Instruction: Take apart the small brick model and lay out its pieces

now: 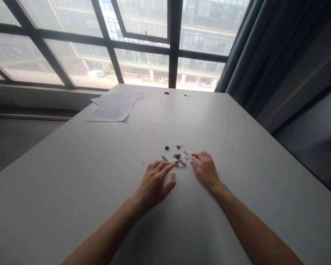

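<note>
On the white table [143, 143] lies a small heap of building-block pieces in grey, black, white and tan. My left hand [155, 180] rests at the near left of the heap with its fingers apart. Its fingertips reach a white piece [173, 161], and its thumb lies by a tan studded brick [173, 177]. My right hand [206, 168] is at the right side, thumb and index finger around a small tan brick [192, 159]. Beside the fingers are a grey piece [177, 155] and a tan piece [185, 152].
A black piece [167, 148] and a pale studded plate [178, 145] lie behind the heap. Printed papers [113, 106] overlap at the table's far left. Two round fittings are set near the far edge. A window [143, 66] stands beyond, with a dark curtain [253, 55] at right.
</note>
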`<state>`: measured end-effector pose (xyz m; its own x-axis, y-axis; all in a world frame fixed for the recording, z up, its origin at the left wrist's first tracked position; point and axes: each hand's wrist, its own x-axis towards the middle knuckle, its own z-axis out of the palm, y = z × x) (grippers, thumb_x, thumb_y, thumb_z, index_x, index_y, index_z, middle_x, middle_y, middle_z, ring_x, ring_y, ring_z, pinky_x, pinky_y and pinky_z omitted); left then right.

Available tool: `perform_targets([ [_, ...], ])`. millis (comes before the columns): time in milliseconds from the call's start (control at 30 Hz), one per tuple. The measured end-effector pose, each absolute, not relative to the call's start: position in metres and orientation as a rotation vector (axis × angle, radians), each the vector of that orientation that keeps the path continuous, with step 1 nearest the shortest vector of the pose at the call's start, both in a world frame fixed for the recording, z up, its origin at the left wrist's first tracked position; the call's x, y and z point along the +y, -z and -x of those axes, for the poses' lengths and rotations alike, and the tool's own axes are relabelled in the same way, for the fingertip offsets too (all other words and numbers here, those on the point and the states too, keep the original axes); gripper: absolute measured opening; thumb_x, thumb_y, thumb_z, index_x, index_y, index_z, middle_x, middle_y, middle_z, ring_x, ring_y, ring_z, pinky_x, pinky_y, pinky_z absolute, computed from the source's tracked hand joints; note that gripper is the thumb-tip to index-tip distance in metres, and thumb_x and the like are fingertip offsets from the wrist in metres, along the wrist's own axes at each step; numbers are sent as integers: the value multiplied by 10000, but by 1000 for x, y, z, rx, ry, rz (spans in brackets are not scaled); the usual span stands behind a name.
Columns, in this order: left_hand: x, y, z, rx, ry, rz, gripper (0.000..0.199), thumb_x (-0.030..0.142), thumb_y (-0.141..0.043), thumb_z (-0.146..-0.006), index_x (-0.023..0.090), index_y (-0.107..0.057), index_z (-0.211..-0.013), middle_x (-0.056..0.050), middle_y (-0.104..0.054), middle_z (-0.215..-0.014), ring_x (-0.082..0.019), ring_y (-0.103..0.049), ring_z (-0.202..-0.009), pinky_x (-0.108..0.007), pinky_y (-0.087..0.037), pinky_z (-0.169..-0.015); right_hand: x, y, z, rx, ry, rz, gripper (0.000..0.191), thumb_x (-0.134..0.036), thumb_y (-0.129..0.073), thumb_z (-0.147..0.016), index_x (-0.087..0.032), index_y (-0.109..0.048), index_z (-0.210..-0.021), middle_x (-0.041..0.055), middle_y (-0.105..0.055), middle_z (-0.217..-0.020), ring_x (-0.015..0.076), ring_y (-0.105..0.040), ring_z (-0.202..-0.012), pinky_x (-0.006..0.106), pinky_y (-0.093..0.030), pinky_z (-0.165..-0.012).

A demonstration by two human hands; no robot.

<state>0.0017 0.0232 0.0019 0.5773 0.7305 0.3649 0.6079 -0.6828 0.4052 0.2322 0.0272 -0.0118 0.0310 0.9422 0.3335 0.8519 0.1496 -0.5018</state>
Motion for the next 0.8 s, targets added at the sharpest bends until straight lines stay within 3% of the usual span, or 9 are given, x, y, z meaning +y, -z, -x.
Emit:
perform_targets([
  [300, 30, -2, -1, 1253, -831, -2581, 170, 239, -583, -850, 217, -674, -992, -70, -657, -997, -242, -540, -966, -421, -407, -860, 20, 9, -211, -1987, -152, 1618, 179, -209, -594, -853, -215, -653, -1022, 66, -616, -973, 240, -517, -948, 373, -388, -855],
  [800, 65, -7, -27, 1171, -544, -2733, 143, 205, -602, -859, 275, -723, -890, -35, -651, -886, -211, -519, -891, -369, -375, -817, 22, 15, -212, -1966, -86, 1655, 75, -193, -589, -873, -217, -652, -905, 45, -621, -927, 224, -512, -918, 337, -357, -815],
])
